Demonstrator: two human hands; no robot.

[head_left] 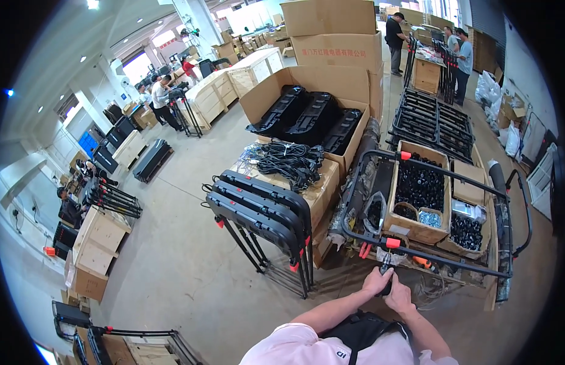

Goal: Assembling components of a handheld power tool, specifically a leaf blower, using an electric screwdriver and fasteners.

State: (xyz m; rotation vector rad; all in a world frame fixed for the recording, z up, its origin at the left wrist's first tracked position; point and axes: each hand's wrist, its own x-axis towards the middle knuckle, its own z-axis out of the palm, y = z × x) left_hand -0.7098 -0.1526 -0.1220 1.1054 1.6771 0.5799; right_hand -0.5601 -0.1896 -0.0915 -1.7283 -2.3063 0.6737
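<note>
Both my hands are closed around a black power screwdriver (386, 267) with a silver front end, held upright against the near side of a black tubular frame (453, 263). My left hand (376, 281) grips it from the left, and my right hand (399, 298) wraps it lower on the right. Just beyond its tip, a red clip (393, 243) sits on the frame's tube. How the tip meets the tube is too small to tell. The frame lies across a low workbench, over a cardboard box of black parts (419, 182). Red-handled pliers (364, 250) lie left of the tool.
Left of me, several black folding panels with legs (258, 207) stand upright. Behind them are bundled black cables (288, 161) and a large carton (361, 140) of black shells. Stacked black frames (431, 118) lie beyond the bench. Other people work farther back.
</note>
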